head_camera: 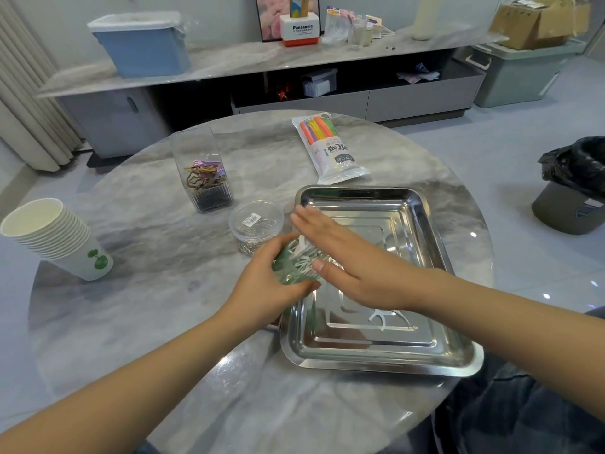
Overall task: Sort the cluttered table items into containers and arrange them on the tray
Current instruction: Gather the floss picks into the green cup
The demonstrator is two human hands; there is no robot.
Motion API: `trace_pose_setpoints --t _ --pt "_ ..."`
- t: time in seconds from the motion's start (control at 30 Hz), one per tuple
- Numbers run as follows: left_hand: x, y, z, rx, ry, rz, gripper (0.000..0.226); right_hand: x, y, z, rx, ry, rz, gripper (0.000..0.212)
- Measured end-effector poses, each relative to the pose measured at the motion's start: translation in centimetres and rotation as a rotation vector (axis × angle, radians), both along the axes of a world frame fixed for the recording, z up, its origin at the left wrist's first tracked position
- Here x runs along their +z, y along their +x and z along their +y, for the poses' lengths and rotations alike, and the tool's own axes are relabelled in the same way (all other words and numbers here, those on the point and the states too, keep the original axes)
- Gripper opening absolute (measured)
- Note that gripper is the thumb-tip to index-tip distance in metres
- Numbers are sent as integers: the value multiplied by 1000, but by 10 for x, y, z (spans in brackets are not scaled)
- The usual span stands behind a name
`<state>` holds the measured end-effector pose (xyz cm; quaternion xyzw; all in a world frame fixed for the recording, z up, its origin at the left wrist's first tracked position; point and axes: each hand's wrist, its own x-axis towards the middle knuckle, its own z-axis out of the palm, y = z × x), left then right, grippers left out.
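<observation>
Roughly halfway, I'd say. The left hand [268, 283] grips a green cup [294, 265] stuffed with white floss picks, tilted over the tray's [422, 208] left edge. The right hand [347, 260] lies flat with straight fingers across the cup's mouth, holding nothing. One loose pick [381, 317] lies in the tray, so that needs collecting. The clip box [204, 173] and the round tub [256, 224] look filled but sit on the table [163, 306], not the tray. Straw pack [329, 147] and paper cups [55, 237] look untouched.
</observation>
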<state>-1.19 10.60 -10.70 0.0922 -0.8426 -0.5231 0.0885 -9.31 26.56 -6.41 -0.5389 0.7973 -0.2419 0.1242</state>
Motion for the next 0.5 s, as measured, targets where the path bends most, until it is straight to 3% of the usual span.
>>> trace_pose_setpoints --t 0.17,0.27,0.5 --pt "2 0 1 -20 34 6 64 5 0 4 -63 -36 -71 62" --pt "-2 0 0 -12 100 11 67 7 0 5 -5 96 -92 57" --pt "-1 0 3 -42 97 19 74 1 7 5 28 44 -4 59"
